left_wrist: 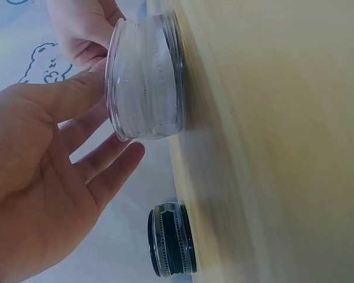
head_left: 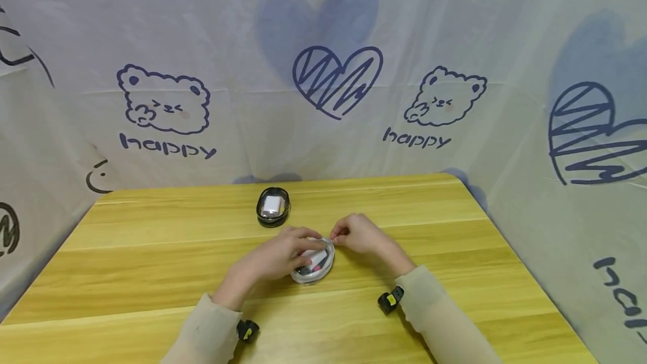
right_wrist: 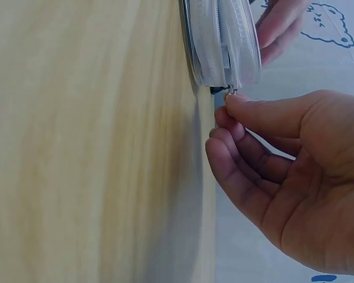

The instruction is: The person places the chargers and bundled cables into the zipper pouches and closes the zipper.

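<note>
A small round clear zip pouch (head_left: 324,267) with white trim lies on the wooden table, with a white item and a bit of pink showing inside. My left hand (head_left: 283,253) holds it, the fingers over its top and far side and the thumb at the near left. On the pouch's right side, my right hand (head_left: 360,233) pinches the zipper pull (right_wrist: 230,91) between thumb and index finger. The right wrist view shows the white zipper (right_wrist: 219,41) running along the pouch wall, with a gap near the pull.
A second clear pouch with black trim (head_left: 273,223) stands farther back on the table (head_left: 151,240), left of the first, with a white block inside. Behind the table hangs a pale cloth (head_left: 242,100) printed with bears and hearts. Each wrist carries a small black camera (head_left: 247,331).
</note>
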`<action>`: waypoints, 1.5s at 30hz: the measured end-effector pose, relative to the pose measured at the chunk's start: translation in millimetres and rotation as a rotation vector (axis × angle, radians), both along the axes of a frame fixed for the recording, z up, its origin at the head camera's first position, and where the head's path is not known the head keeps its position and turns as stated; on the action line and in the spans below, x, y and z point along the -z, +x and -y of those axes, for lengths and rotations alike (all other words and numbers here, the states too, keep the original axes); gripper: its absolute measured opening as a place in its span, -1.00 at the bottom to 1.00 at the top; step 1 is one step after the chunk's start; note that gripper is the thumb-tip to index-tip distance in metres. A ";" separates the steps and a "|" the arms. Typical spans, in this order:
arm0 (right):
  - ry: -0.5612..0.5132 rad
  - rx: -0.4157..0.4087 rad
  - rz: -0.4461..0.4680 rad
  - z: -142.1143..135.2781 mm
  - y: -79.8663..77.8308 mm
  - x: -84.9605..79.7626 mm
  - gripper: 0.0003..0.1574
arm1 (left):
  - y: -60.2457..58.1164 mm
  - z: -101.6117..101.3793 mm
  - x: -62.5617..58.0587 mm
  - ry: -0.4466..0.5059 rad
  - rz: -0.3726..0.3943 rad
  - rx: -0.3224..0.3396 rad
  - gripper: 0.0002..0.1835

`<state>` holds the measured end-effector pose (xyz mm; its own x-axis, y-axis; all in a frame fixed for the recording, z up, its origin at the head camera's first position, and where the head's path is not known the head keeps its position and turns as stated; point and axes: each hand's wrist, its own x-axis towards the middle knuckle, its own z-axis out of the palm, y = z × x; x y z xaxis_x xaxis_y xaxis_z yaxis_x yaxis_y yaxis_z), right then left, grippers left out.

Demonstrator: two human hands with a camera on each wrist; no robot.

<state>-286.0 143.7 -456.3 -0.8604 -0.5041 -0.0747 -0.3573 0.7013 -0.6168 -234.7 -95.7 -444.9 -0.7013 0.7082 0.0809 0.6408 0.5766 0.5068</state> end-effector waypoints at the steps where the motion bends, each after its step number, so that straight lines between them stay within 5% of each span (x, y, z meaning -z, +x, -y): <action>1: 0.001 0.004 0.006 0.4 0.2 -0.3 -0.88 | 0.2 0.0 0.1 0.001 0.001 0.003 -0.57; 12: 0.005 -0.004 0.026 -3.2 -0.8 -1.3 -0.89 | 1.3 -0.3 -0.5 -0.006 0.048 -0.017 -0.58; 34: 0.061 -0.181 0.108 -17.5 -2.7 -12.8 -0.89 | 0.5 -3.2 1.5 0.009 0.028 -0.017 -0.61; 45: 0.044 -0.125 0.078 -15.6 -1.9 -7.5 -0.89 | 1.1 -4.3 3.8 -0.007 0.032 -0.023 -0.60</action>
<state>-287.9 159.3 -448.7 -0.7817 -0.6019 -0.1630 -0.3959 0.6810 -0.6160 -233.7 -91.4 -448.7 -0.7195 0.6925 0.0534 0.6111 0.5946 0.5225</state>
